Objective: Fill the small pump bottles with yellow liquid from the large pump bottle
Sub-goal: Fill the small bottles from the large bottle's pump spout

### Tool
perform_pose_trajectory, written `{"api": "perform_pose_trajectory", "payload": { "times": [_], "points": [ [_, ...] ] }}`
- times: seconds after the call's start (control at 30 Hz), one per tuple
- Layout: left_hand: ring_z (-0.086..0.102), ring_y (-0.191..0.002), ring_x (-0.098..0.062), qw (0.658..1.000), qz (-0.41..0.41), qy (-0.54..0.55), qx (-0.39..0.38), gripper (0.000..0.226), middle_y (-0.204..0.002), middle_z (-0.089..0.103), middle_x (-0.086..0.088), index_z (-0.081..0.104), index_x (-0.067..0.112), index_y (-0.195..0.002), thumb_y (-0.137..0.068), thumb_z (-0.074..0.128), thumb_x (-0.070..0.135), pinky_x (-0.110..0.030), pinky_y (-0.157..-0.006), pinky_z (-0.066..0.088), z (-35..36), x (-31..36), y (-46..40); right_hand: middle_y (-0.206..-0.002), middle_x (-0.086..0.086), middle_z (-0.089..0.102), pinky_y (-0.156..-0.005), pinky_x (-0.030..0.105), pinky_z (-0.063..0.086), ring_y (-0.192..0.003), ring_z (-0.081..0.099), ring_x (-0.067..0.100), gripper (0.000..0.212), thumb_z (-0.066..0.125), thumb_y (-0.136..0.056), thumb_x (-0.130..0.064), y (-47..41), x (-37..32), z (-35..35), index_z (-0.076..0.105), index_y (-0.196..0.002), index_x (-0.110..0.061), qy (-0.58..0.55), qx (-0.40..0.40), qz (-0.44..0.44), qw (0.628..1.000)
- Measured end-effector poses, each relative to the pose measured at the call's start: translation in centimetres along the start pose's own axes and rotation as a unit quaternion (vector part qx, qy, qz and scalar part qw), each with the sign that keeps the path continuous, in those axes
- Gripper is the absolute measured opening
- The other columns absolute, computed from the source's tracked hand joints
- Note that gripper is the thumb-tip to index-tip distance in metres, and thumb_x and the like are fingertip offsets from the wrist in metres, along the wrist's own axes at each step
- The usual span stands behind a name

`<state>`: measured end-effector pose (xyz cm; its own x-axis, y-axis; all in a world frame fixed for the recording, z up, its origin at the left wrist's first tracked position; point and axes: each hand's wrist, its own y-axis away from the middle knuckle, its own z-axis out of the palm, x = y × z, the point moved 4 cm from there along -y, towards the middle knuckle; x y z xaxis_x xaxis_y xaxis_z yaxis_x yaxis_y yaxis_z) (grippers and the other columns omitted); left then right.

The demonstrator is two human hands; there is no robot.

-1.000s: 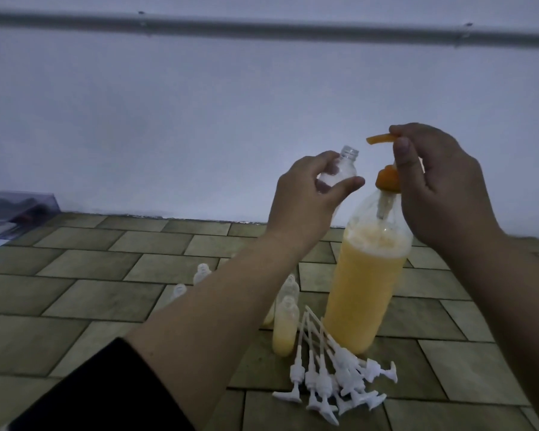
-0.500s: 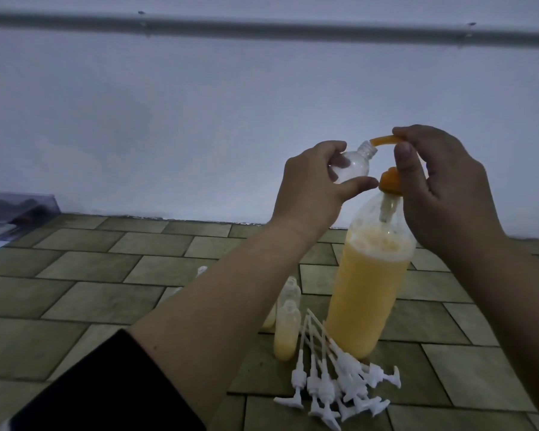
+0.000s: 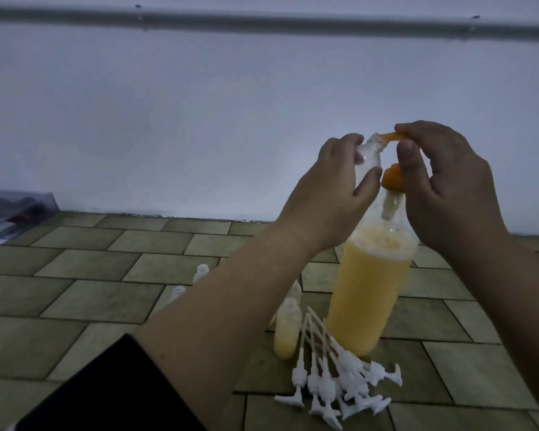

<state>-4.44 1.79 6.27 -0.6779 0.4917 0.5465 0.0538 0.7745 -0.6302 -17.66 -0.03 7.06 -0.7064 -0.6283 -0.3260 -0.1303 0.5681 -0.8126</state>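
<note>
- left hand (image 3: 330, 188) grips an empty small bottle (image 3: 367, 158), tilted, mouth at the orange spout (image 3: 392, 136)
- right hand (image 3: 442, 185) curled on the pump
- big bottle (image 3: 367, 293) on the floor, mostly full of yellow
- filled small one (image 3: 287, 332) beside it

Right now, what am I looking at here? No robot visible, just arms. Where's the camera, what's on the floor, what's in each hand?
There is no machine: a person works with two bare hands, filmed by one wide-angle camera worn on the head, looking forward and down.

The left hand holds a small clear bottle, empty and tilted so its open neck meets the orange spout of the large pump bottle. The right hand rests on that pump head, fingers curled over the spout.

The large bottle stands on a tiled floor by a pale wall and holds yellow liquid. Beside it stand small bottles already filled with yellow liquid, uncapped. Two more small bottles show behind the left forearm; their contents are unclear. In front lies a pile of white pump tops, not yet fitted.
</note>
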Motion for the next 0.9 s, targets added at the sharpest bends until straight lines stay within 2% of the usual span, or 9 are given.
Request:
{"api": "perform_pose_trajectory", "payload": {
  "times": [0.1,0.27,0.37,0.43,0.53,0.57,0.73,0.83,0.9],
  "points": [
    [0.050,-0.100,-0.007,1.000,-0.014,0.015,-0.014,0.055,-0.133,0.046,0.000,0.031,0.016,-0.141,-0.093,0.054,0.030,-0.017,-0.081,0.045,-0.1,-0.1,0.0,-0.134,0.006,0.054,-0.094,0.025,0.033,-0.123,0.047,0.020,0.051,0.029,-0.098,-0.044,0.0,0.1,0.0,0.052,-0.131,-0.012,-0.005,0.007,0.001,1.000],
    [0.055,-0.088,-0.004,0.993,-0.059,0.096,0.023,0.049,-0.115,0.062,0.004,0.054,0.014,-0.126,-0.083,0.069,0.030,-0.007,-0.073,0.042,-0.7,-1.0,0.5,-0.132,0.003,0.055,-0.093,0.022,0.032,-0.120,0.047,0.014,0.044,0.031,-0.101,-0.038,0.6,0.7,0.4,0.054,-0.129,-0.014,-0.027,0.015,0.008,1.000],
    [0.054,-0.084,-0.002,0.992,-0.075,0.099,0.006,0.046,-0.111,0.062,0.006,0.056,0.016,-0.125,-0.083,0.068,0.031,-0.003,-0.067,0.040,-0.4,-1.4,1.0,-0.124,-0.001,0.057,-0.087,0.006,0.030,-0.109,0.043,-0.001,0.041,0.032,-0.101,-0.036,1.4,0.9,0.7,0.057,-0.126,-0.014,-0.038,0.014,0.009,0.999],
    [0.055,-0.087,-0.003,0.990,-0.087,0.107,0.007,0.044,-0.110,0.062,0.007,0.056,0.017,-0.124,-0.085,0.066,0.031,-0.006,-0.070,0.042,-0.4,-1.4,1.0,-0.118,-0.005,0.057,-0.085,-0.001,0.026,-0.104,0.038,-0.008,0.044,0.031,-0.101,-0.038,1.3,0.6,0.5,0.057,-0.126,-0.014,-0.038,0.001,0.000,0.999],
    [0.057,-0.092,-0.003,0.990,-0.087,0.113,0.017,0.043,-0.110,0.061,0.009,0.055,0.018,-0.125,-0.086,0.065,0.030,-0.013,-0.078,0.045,-0.9,-0.8,0.5,-0.129,0.001,0.057,-0.097,0.023,0.033,-0.123,0.044,0.010,0.049,0.025,-0.101,-0.042,0.4,0.0,-0.4,0.057,-0.127,-0.015,-0.038,-0.015,-0.004,0.999],
    [0.057,-0.094,-0.003,0.990,-0.082,0.109,0.021,0.043,-0.113,0.061,0.008,0.054,0.018,-0.126,-0.086,0.065,0.029,-0.015,-0.080,0.046,-1.0,-0.5,0.3,-0.129,0.002,0.057,-0.100,0.026,0.031,-0.130,0.042,0.014,0.050,0.024,-0.101,-0.042,0.2,-0.1,-0.7,0.058,-0.126,-0.015,-0.040,-0.009,-0.003,0.999],
    [0.057,-0.094,-0.006,0.993,-0.067,0.094,0.031,0.043,-0.117,0.061,0.004,0.054,0.016,-0.127,-0.087,0.065,0.027,-0.017,-0.081,0.047,-0.6,0.1,0.3,-0.132,0.003,0.055,-0.103,0.026,0.030,-0.137,0.036,0.016,0.054,0.022,-0.100,-0.043,1.1,0.2,-0.2,0.057,-0.127,-0.013,-0.057,0.050,0.011,0.997],
    [0.056,-0.095,-0.007,0.992,-0.077,0.094,0.022,0.042,-0.119,0.062,0.003,0.055,0.016,-0.126,-0.086,0.065,0.026,-0.012,-0.075,0.043,-0.1,-0.5,0.8,-0.130,0.004,0.057,-0.098,0.018,0.028,-0.136,0.036,0.015,0.048,0.026,-0.102,-0.038,1.7,0.6,0.5,0.058,-0.125,-0.011,-0.054,0.041,0.020,0.998],
    [0.056,-0.096,-0.007,0.992,-0.083,0.095,0.020,0.041,-0.119,0.062,0.002,0.056,0.016,-0.125,-0.086,0.065,0.026,-0.010,-0.073,0.041,-0.1,-0.6,1.0,-0.127,0.005,0.059,-0.098,0.018,0.028,-0.133,0.036,0.012,0.045,0.027,-0.103,-0.036,1.7,0.4,0.5,0.060,-0.120,-0.010,-0.058,0.029,0.015,0.998]
  ]
}}
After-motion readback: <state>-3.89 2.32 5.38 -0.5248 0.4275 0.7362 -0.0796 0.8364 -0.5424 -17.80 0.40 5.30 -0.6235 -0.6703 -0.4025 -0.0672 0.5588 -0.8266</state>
